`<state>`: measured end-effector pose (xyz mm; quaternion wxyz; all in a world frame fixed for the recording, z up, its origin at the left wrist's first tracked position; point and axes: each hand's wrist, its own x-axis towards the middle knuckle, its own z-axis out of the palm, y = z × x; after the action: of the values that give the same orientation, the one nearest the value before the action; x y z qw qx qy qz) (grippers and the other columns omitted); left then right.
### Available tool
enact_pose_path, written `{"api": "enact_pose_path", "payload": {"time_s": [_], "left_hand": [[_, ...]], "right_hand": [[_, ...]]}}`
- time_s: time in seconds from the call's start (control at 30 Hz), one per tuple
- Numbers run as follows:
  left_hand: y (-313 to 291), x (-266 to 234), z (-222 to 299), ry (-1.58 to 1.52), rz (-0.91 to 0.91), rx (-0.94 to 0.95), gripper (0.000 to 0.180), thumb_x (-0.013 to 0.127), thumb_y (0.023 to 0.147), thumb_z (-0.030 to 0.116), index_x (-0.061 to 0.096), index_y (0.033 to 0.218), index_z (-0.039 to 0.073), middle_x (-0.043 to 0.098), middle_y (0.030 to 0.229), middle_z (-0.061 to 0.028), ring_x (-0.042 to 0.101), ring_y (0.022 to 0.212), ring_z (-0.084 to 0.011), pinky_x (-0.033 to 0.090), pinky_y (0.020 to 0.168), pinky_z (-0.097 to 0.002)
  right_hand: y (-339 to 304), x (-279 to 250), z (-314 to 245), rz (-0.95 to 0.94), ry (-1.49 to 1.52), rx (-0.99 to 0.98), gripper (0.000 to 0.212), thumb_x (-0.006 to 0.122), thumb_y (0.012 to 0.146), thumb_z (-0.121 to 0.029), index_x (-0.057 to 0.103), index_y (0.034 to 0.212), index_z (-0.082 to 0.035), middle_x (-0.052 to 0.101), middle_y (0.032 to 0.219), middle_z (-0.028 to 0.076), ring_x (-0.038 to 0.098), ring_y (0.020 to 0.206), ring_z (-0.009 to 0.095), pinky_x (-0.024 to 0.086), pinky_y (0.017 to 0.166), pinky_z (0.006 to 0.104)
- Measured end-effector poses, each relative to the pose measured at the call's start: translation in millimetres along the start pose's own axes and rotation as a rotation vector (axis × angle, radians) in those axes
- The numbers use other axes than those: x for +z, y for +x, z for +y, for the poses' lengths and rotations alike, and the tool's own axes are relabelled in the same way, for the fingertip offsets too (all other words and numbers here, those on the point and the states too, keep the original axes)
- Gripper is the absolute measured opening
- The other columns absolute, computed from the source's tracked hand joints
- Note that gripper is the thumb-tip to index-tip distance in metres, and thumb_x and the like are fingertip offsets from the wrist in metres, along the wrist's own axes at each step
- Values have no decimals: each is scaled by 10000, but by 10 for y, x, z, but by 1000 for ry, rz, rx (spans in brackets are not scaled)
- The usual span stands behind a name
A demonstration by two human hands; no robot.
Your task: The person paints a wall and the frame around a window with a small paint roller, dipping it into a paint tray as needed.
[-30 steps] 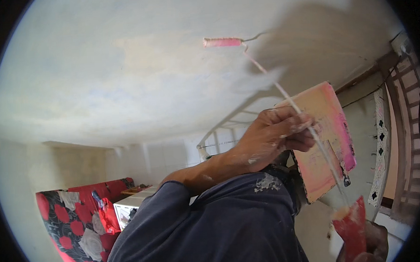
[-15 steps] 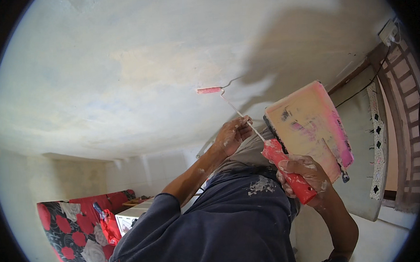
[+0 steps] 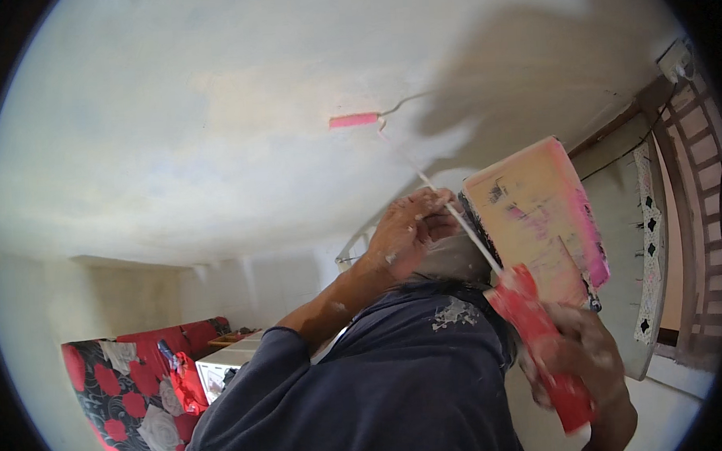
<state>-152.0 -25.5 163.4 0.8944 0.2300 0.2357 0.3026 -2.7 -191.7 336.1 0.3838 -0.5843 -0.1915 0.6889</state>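
Roller sleeve (image 3: 354, 120): pink
Roller rod (image 3: 476, 236): white
Roller handle (image 3: 533, 319): red, smeared whitish
Paint tray (image 3: 524, 182): cream-yellow, pink along one side, with dark and magenta streaks
Shirt (image 3: 368, 386): navy, pale grey splotch
Floral fabric (image 3: 110, 385): red and whitish roses on dark ground
Patterned strip (image 3: 649, 237): white, black diamonds
Window grille (image 3: 703, 219): brown

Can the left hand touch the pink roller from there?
Probably not without stretching: the left hand is at the thin rod, well below the pink roller in the picture, though nothing solid seems to block the way.
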Motion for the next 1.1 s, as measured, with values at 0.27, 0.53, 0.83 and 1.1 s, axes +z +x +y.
{"api": "enact_pose_path", "payload": {"time_s": [0.27, 0.53, 0.83, 1.1], "left_hand": [[19, 279, 146, -11, -158, 21, 221, 530, 925, 181, 558, 1029, -12, 625, 891, -74, 634, 773, -146, 534, 730, -270], [-223, 844, 255, 111, -293, -46, 263, 532, 931, 213, 577, 1039, -22, 645, 944, -109, 654, 800, -145, 549, 725, -274], [-39, 292, -424, 168, -158, -257, 224, 538, 928, 217, 595, 1001, 13, 640, 946, -82, 636, 807, -152, 544, 760, -318], [348, -163, -560, 250, -54, -231, 204, 579, 899, 218, 597, 992, 37, 630, 920, -53, 607, 815, -127, 493, 766, -269]], "right_hand": [[-314, 48, -227, 21, -19, -28, 453, 646, 810, -315, 514, 1035, 55, 546, 673, 66, 518, 481, 118, 426, 435, 236], [-895, -116, -103, -7, -131, -103, 491, 645, 819, -297, 486, 1107, 67, 542, 682, 63, 495, 469, 105, 410, 420, 221], [-527, -294, 603, 127, -54, -40, 419, 622, 806, -249, 489, 1033, 76, 523, 633, 92, 492, 414, 139, 421, 372, 246], [50, -219, 714, 181, 261, 44, 319, 601, 821, -180, 494, 1026, 39, 515, 640, 64, 461, 407, 109, 410, 375, 245]]}}
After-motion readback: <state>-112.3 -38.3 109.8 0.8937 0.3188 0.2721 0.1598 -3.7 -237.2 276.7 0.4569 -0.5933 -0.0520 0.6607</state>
